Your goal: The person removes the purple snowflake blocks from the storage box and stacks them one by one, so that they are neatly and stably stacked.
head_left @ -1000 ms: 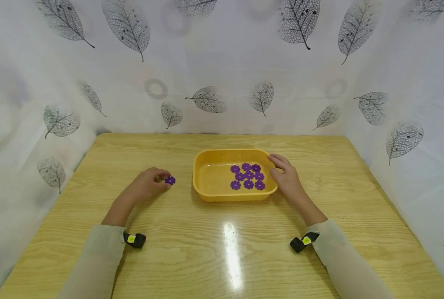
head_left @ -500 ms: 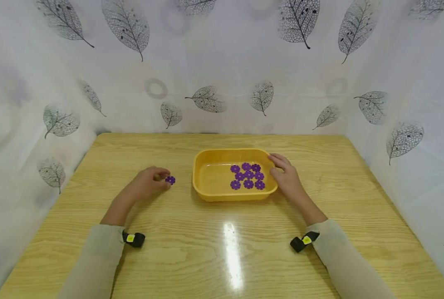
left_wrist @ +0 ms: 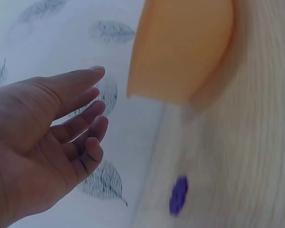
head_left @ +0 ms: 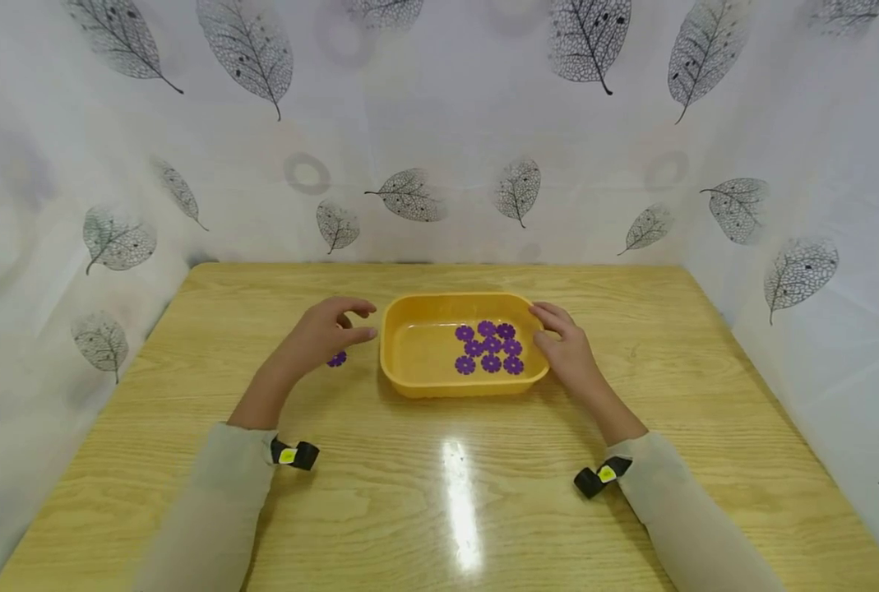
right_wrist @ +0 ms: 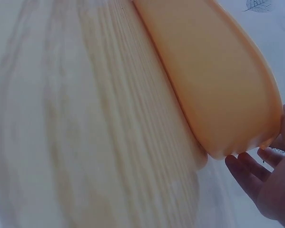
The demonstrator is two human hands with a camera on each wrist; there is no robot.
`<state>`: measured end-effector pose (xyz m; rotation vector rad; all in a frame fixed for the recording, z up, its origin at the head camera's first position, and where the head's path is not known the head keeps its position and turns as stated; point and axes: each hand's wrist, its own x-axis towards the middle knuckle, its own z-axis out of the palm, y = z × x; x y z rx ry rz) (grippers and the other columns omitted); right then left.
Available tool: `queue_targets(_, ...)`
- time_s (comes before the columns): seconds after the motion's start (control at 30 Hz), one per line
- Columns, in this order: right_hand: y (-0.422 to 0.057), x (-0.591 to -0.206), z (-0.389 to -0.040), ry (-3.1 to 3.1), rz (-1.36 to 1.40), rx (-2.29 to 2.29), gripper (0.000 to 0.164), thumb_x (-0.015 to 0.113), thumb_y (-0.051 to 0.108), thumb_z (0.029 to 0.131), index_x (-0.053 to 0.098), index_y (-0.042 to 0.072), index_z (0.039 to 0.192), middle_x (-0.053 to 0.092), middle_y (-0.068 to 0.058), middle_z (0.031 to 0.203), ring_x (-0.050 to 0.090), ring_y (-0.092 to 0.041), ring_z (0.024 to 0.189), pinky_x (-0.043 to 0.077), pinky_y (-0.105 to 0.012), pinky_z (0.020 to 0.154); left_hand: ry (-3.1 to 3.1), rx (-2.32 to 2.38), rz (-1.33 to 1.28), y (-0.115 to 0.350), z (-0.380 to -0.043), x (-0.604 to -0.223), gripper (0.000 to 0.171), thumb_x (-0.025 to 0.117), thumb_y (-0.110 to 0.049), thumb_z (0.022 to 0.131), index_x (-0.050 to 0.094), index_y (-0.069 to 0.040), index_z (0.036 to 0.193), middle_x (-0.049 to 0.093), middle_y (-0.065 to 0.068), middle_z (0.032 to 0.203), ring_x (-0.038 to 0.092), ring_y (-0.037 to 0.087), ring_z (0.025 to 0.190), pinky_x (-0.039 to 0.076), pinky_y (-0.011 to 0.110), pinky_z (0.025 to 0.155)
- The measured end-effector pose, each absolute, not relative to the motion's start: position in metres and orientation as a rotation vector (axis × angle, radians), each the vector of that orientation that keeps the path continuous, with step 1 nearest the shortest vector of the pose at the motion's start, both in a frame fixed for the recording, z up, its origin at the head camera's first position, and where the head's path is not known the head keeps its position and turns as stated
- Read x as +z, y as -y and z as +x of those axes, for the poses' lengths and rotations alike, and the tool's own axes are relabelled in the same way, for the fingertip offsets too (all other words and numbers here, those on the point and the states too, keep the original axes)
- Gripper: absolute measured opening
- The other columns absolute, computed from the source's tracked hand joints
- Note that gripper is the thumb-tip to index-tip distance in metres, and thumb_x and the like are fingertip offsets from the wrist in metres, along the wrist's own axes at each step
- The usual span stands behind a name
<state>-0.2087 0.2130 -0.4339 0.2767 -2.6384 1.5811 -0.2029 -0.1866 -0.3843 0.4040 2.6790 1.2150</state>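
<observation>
A shallow yellow plastic bin (head_left: pixel 424 386) sits on the table with several purple notched interlocking discs (head_left: pixel 492 363) lying in its right half. My right hand (head_left: pixel 568 349) holds the bin's right rim. In the right wrist view, fingertips (right_wrist: pixel 231 160) meet the outside of its end wall. Just off the bin's left end is my left hand (head_left: pixel 324 333), thumb and fingers apart with nothing between them. One purple disc (head_left: pixel 337 359) lies on the table, partly hidden behind this hand. The left wrist view shows that disc (left_wrist: pixel 179 195) on the wood, away from the fingers.
The pale wooden table (head_left: pixel 380 493) reaches back to a white curtain (head_left: pixel 439 123) printed with dark leaves, which also hangs along both sides. Black straps (head_left: pixel 294 455) with small blocks sit at both wrists.
My left hand has let go of the purple disc, leaving it on the table, and has moved right and away from me to the bin's left end. My right hand stays put.
</observation>
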Motion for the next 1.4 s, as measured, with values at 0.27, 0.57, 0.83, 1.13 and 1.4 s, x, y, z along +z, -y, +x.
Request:
queue_targets(0.27,-0.211,-0.433,-0.207,2.634,0.3,1.602,0.046,0.053,0.008,0.101,0.05,0.003,0.147,0.039,-0.002,0.16,0.041,-0.03,0.143,0.041,-0.049,0.112,-2.585,1.246,0.554,0.135,-0.217,-0.382,0.047,0.069,-0.03,0.096,0.061,-0.007,0.137,0.061,0.014,0.136,0.057,0.027,0.103,0.053,0.039,0.084)
queue_targets(0.57,-0.21,-0.433,-0.208,2.63,0.311,1.59,0.046,0.053,0.009,0.101,0.051,0.004,0.147,0.041,-0.001,0.159,0.044,-0.029,0.139,0.043,-0.049,0.11,-2.47,1.153,0.655,0.095,-0.226,-0.392,0.043,0.07,-0.022,0.096,0.062,-0.005,0.135,0.062,0.016,0.132,0.06,0.025,0.105,0.053,0.039,0.092)
queue_targets(0.83,-0.21,-0.432,-0.208,2.628,0.299,1.587,0.046,0.054,0.008,0.1,0.052,0.003,0.146,0.042,-0.002,0.158,0.042,-0.03,0.142,0.042,-0.048,0.111,-2.466,1.036,0.674,0.081,-0.227,-0.398,0.04,0.071,-0.023,0.096,0.064,-0.008,0.132,0.066,0.008,0.125,0.06,0.022,0.111,0.051,0.04,0.097)
queue_targets(1.13,-0.211,-0.435,-0.207,2.621,0.298,1.603,0.045,0.054,0.007,0.101,0.053,0.004,0.146,0.042,-0.002,0.158,0.042,-0.03,0.142,0.04,-0.049,0.113,-2.391,0.997,0.672,0.068,-0.23,-0.408,0.033,0.074,-0.02,0.093,0.068,-0.008,0.124,0.066,0.004,0.116,0.059,0.021,0.107,0.051,0.039,0.098)
queue_targets(1.4,-0.212,-0.435,-0.209,2.625,0.301,1.577,0.045,0.054,0.008,0.101,0.053,0.004,0.146,0.042,-0.001,0.158,0.045,-0.03,0.139,0.043,-0.049,0.111,-2.385,0.961,0.677,0.06,-0.23,-0.417,0.029,0.076,-0.016,0.09,0.07,-0.009,0.118,0.067,0.004,0.118,0.06,0.021,0.11,0.051,0.038,0.1)
